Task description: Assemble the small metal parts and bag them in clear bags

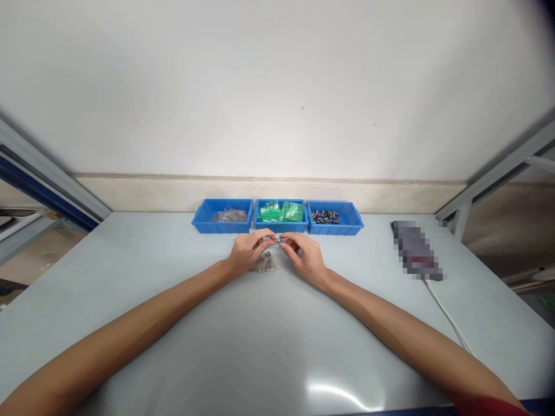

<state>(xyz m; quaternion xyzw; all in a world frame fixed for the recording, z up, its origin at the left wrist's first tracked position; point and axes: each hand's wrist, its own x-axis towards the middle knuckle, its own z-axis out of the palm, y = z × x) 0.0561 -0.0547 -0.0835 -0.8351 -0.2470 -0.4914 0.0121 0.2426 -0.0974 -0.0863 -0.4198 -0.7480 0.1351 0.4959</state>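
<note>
Over the grey table, just in front of the bins, my left hand (248,252) and my right hand (309,257) meet fingertip to fingertip. Between them they pinch a small silvery metal part (278,240), gripped from both sides; its exact kind is too small to make out. Below the left fingers lies a clear plastic bag (266,264) with small metal pieces in or on it, partly hidden by that hand.
Behind the hands stand three blue bins: the left bin (222,229) holds clear bags, the middle bin (281,227) green packets, the right bin (349,230) small metal parts. A blurred dark object (416,251) with a white cable (448,315) lies at right. Metal frames flank the table.
</note>
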